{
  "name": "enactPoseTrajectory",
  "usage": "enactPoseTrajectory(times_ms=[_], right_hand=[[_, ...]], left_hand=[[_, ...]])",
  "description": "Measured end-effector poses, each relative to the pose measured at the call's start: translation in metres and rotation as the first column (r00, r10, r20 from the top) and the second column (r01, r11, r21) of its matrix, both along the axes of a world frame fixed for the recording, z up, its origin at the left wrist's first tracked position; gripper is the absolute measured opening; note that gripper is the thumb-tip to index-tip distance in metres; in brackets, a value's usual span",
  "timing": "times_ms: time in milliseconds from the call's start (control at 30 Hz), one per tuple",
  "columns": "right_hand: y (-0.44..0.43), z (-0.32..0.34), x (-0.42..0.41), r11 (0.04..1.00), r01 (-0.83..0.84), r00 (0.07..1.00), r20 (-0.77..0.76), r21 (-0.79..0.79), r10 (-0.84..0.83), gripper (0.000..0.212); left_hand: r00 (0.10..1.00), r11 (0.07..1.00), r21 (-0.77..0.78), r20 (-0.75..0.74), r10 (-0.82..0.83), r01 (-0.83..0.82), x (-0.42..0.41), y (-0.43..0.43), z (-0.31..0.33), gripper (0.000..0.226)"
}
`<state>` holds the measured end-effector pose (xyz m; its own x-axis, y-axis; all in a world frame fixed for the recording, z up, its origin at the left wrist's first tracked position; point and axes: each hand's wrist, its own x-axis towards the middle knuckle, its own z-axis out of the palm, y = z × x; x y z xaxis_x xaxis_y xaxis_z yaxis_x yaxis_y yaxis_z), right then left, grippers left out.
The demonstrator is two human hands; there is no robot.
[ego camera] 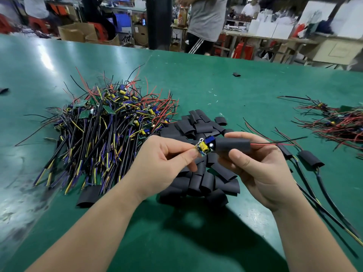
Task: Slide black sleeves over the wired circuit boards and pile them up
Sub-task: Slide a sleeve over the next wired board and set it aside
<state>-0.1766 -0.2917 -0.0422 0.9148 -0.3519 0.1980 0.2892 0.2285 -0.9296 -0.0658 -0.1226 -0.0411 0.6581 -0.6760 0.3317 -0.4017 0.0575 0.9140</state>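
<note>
My left hand point(167, 160) pinches a small wired circuit board point(205, 147) with a yellow capacitor and blue parts. My right hand point(257, 169) grips a black sleeve point(232, 147) that covers the board's right end; red and black wires point(279, 143) stick out of the sleeve to the right. Below both hands lies a heap of loose black sleeves point(198, 173). A large pile of bare wired boards point(106, 126) sits to the left. Two sleeved boards point(310, 159) with long black cables lie to the right.
The green table point(216, 91) stretches far ahead. Another tangle of red-wired boards point(337, 124) lies at the far right. Stray sleeves lie at the back point(236, 74) and left edge point(4, 90). A person in a grey shirt point(206, 18) stands beyond the table among boxes and benches.
</note>
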Motion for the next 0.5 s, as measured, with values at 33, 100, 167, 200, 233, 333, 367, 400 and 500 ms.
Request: enactPoseTrajectory(times_ms=[33, 100, 167, 200, 233, 333, 367, 400, 500], right_hand=[[0.000, 0.001, -0.001, 1.000, 0.000, 1.000, 0.000, -0.016, 0.000, 0.032], [-0.003, 0.003, -0.002, 0.999, -0.003, 1.000, -0.001, -0.040, 0.003, 0.041], [-0.004, 0.003, -0.003, 0.998, -0.014, 1.000, -0.001, -0.065, 0.014, 0.049], [-0.005, 0.004, -0.003, 0.997, -0.029, 1.000, 0.000, -0.077, 0.029, 0.048], [-0.006, 0.005, -0.004, 0.995, -0.050, 0.999, -0.001, -0.083, 0.050, 0.047], [-0.010, 0.008, -0.009, 0.987, -0.107, 0.994, -0.040, -0.117, 0.103, 0.050], [-0.011, 0.010, -0.011, 0.983, -0.115, 0.992, -0.067, -0.145, 0.106, 0.051], [-0.013, 0.010, -0.012, 0.978, -0.120, 0.990, -0.093, -0.172, 0.106, 0.052], [-0.014, 0.010, -0.013, 0.975, -0.123, 0.985, -0.144, -0.187, 0.097, 0.050]], left_hand=[[1.000, 1.000, -0.004, 0.008, 0.004, -0.004, 0.001, 0.000, -0.001, 0.024], [1.000, 1.000, 0.007, 0.028, 0.004, -0.004, 0.001, 0.000, 0.000, 0.022], [0.998, 0.999, 0.047, 0.065, -0.007, 0.004, 0.001, 0.001, 0.000, 0.019], [0.996, 0.998, 0.067, 0.088, -0.021, 0.016, 0.001, 0.001, -0.001, 0.018], [0.993, 0.996, 0.087, 0.109, -0.038, 0.029, 0.001, 0.002, 0.000, 0.018], [0.983, 0.990, 0.128, 0.168, -0.073, 0.052, 0.001, 0.006, 0.000, 0.020], [0.978, 0.989, 0.136, 0.193, -0.081, 0.055, 0.002, 0.007, 0.000, 0.019], [0.972, 0.988, 0.142, 0.219, -0.087, 0.056, 0.003, 0.008, -0.001, 0.019], [0.958, 0.988, 0.152, 0.276, -0.082, 0.041, 0.005, 0.006, -0.007, 0.020]])
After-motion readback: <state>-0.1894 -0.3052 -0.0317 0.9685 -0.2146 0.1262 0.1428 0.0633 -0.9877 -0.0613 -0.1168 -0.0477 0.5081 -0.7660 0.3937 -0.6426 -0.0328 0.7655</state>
